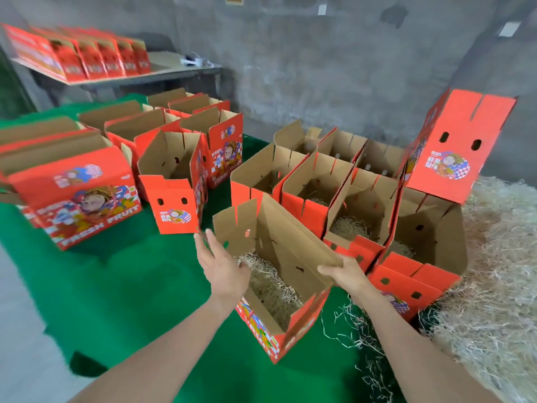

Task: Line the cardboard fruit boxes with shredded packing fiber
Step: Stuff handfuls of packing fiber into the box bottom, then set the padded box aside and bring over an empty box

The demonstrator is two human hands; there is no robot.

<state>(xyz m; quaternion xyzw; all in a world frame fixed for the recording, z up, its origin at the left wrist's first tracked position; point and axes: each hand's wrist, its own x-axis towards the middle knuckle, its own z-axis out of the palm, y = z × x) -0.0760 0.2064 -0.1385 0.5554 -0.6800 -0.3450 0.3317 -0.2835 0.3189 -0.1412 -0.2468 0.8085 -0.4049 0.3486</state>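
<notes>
An open red fruit box stands tilted on the green table, with a layer of shredded fiber in its bottom. My left hand lies with straight fingers against the box's left wall and flap. My right hand grips the corner of its right flap. A large heap of loose fiber lies to the right. Behind stand several more open boxes, some with fiber inside.
Several empty open boxes and a closed printed box crowd the left of the green table. A shelf at the back left carries folded boxes. Loose fiber strands lie by my right forearm.
</notes>
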